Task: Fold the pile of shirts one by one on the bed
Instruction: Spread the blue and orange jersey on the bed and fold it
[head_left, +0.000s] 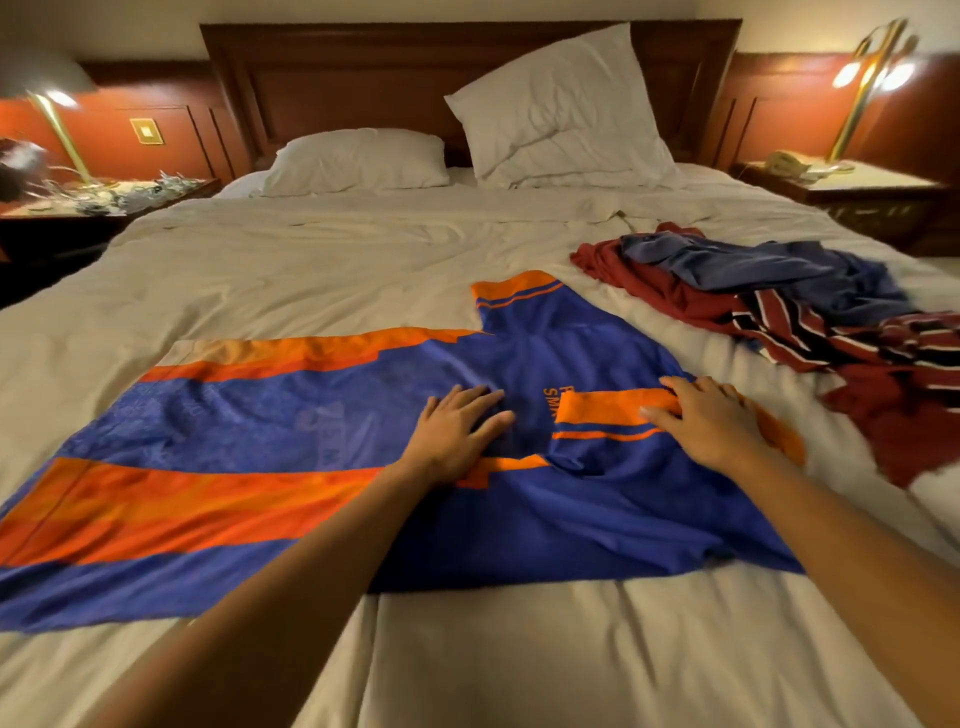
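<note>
- Jersey (291, 441) in blue and orange lies spread across the near middle of the bed (311, 260), hem toward our left, collar end toward our right
- We see the left hand (457, 431) palm down on the jersey's chest, fingers straight and spread
- The right hand (706, 421) lies flat on the near sleeve (608, 415), which is folded in over the jersey's body; its fingers are straight and fanned, pinching nothing
- The far sleeve (519, 296) points toward the headboard (363, 78), unfolded
- Beyond the right hand we find the pile of shirts (779, 291), crumpled on the bed near the jersey's right edge: a slate-blue one over maroon and striped ones
- One pillow (358, 161) lies flat and a second pillow (561, 104) leans on the headboard
- A telephone (787, 163) sits on the right nightstand (872, 187)
</note>
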